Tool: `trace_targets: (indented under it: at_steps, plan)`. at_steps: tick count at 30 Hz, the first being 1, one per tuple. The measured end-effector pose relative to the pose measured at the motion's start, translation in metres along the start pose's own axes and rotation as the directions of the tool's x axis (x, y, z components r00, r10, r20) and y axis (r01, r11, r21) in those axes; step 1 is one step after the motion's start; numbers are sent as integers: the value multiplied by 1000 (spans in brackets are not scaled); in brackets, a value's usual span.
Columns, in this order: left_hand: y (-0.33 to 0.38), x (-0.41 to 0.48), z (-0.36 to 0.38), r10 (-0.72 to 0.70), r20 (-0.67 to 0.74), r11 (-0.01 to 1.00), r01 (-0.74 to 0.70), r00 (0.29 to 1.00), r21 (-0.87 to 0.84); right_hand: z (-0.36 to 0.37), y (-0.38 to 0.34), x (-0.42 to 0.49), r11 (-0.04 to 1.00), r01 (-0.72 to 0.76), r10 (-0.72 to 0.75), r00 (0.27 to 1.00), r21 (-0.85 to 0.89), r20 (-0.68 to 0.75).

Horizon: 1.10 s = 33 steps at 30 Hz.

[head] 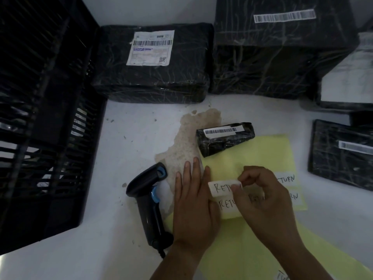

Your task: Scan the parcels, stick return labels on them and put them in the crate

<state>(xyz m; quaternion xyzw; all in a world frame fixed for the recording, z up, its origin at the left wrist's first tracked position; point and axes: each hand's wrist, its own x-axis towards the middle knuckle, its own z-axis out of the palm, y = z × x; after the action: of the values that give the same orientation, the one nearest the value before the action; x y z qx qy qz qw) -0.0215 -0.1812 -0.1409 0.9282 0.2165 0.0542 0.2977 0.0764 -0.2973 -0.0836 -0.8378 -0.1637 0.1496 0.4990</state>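
A small black-wrapped parcel [225, 139] with a barcode strip lies on the top left corner of a yellow backing sheet [266, 154]. My right hand [260, 195] pinches a white RETURN label [223, 188] by its right end, which is lifted off the sheet. My left hand [193, 201] lies flat with straight fingers on the sheet's left edge, next to the label. More RETURN labels [228, 207] sit on the sheet below and to the right. A black and blue barcode scanner [150, 201] lies on the table left of my left hand. The black slatted crate [46, 122] stands at the left.
Larger black-wrapped parcels stand along the back: one with a white shipping label [151, 63], a taller one [282, 47] with a barcode strip, and others at the right [341, 152]. A brownish stain [187, 142] marks the white table. A second yellow sheet [262, 255] lies near me.
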Motion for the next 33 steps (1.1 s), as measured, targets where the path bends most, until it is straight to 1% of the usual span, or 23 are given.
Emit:
trace_targets:
  at_steps: [2, 3, 4, 5, 6, 7, 8, 9, 11, 14, 16, 17, 19, 20, 22, 24, 28, 29, 30, 31, 33]
  plan:
    - [-1, -1, -1, 16, 0, 1000, -16, 1000, -11, -6, 1, 2, 993, -65, 63, 998, 102, 24]
    - [1, -2, -2, 7, -26, 998, -9, 1000, -63, -10, 2, 3, 981, -94, 90, 996, 170, 31]
    - [5, -2, -4, -35, -68, 987, 24, 997, -157, -14, 4, 4, 965, -118, 114, 993, 233, 29]
    - [12, 0, -10, -125, -112, 954, 89, 986, -286, -17, 5, 4, 948, -143, 143, 990, 285, 21]
    - [20, 4, -17, -242, -136, 892, 165, 961, -421, -20, 8, 5, 929, -169, 175, 985, 330, 11]
    - [28, 10, -24, -353, -148, 822, 231, 924, -520, -22, 10, 6, 908, -192, 207, 978, 373, 1]
    - [36, 19, -31, -439, -149, 769, 285, 886, -572, -24, 12, 7, 884, -215, 240, 971, 415, -9]
    - [42, 28, -36, -486, -134, 745, 329, 864, -580, -25, 13, 7, 860, -237, 273, 962, 452, -17]
    - [41, 50, -40, -472, -86, 762, 357, 878, -541, -27, 16, 8, 820, -266, 322, 947, 507, -24]
    - [30, 81, -43, -354, -61, 823, 279, 933, -495, -26, 17, 9, 779, -287, 367, 930, 557, -34]
    - [24, 91, -46, -308, -64, 853, 246, 949, -460, -28, 13, 10, 768, -297, 381, 924, 568, -32]
    - [25, 94, -51, -309, -46, 845, 252, 950, -473, -30, 11, 11, 767, -301, 386, 922, 567, -32]
    - [34, 93, -65, -344, 9, 784, 292, 939, -548, -38, 2, 11, 768, -292, 384, 922, 570, -46]
    - [39, 91, -73, -376, 54, 746, 337, 925, -575, -44, -3, 12, 770, -279, 375, 925, 574, -54]
    - [49, 85, -89, -451, 169, 675, 459, 876, -578, -54, -18, 11, 784, -246, 337, 940, 569, -58]
    - [60, 77, -107, -499, 261, 591, 545, 827, -595, -63, -37, 9, 822, -202, 269, 962, 532, -52]
    - [83, 59, -144, -513, 351, 530, 610, 784, -589, -77, -83, 2, 878, -95, 122, 992, 468, -26]
    - [88, 53, -153, -523, 372, 495, 629, 767, -600, -80, -93, -2, 884, -75, 92, 996, 461, -15]
    - [94, 49, -161, -525, 404, 438, 645, 749, -627, -82, -102, -4, 892, -57, 65, 998, 448, -2]
    - [98, 45, -168, -522, 444, 357, 659, 729, -662, -85, -110, -7, 904, -46, 46, 999, 426, 10]
    - [107, 41, -182, -496, 522, 148, 660, 694, -737, -89, -121, -12, 926, -29, 20, 999, 375, 27]
